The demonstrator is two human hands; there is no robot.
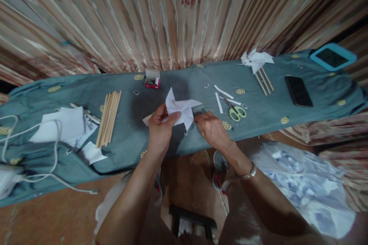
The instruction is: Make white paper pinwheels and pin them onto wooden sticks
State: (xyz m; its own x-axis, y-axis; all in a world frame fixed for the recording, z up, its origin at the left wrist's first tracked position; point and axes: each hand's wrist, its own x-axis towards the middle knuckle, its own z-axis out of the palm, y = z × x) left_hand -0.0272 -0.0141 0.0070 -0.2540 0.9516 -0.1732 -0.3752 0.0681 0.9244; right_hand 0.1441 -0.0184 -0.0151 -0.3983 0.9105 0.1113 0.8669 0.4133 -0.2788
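Observation:
A white paper pinwheel (186, 108) with folded blades is pinched in my left hand (163, 122), the thumb pressed across its middle. Just right of the pinwheel, my right hand (211, 127) is closed, its fingers curled in; whatever they hold, if anything, is hidden. Beyond the pinwheel stands an opened small red box (152, 79) holding dark pins or similar small pieces. Green-handled scissors (236, 111) lie to the right, beside several white paper strips (219, 102). A flat piece of card (146, 119) shows partly from behind my left hand.
On the left lie several wooden sticks (109, 118), white paper sheets (61, 124) and a white cable (56, 153). Finished-looking pinwheels (257, 60) on sticks, a black phone (299, 91) and a blue-framed device (333, 57) lie right. A plastic bag (304, 183) stands below the table edge.

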